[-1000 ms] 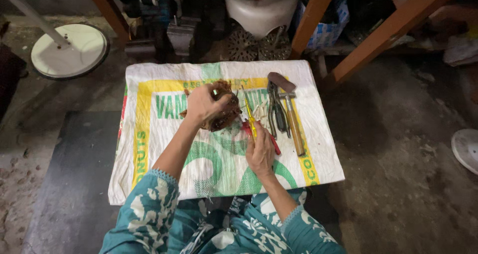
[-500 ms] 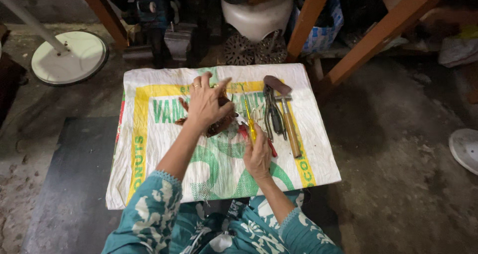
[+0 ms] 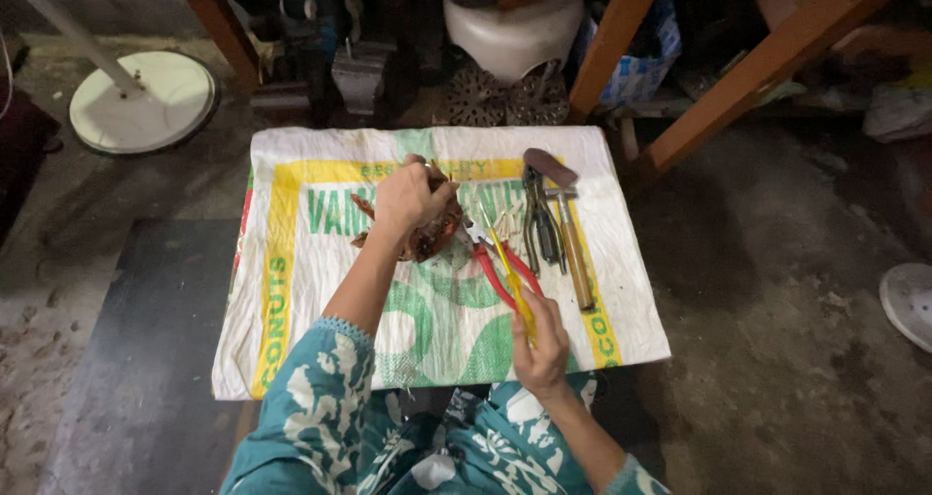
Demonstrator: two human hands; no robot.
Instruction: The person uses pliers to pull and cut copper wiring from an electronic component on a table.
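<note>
My left hand [image 3: 410,200] is closed over a brown, rusty lump of metal and wire [image 3: 433,231] lying in the middle of a white woven sack [image 3: 301,291] with green and yellow print. My right hand [image 3: 542,344] sits near the sack's front edge and grips the yellow handle of a screwdriver [image 3: 507,267], whose shaft points up toward the lump. Red-handled pliers [image 3: 497,270] lie on the sack just beside the screwdriver.
A wooden-handled hammer [image 3: 568,233] and dark pliers [image 3: 539,218] lie at the sack's right side. Behind the sack stand a white round tank [image 3: 515,24], metal parts and orange wooden legs [image 3: 767,58]. A white round fan base [image 3: 146,100] rests at far left.
My left hand has gone from spread fingers to closed on the rusty lump. My right hand has drawn back toward me, holding the yellow screwdriver.
</note>
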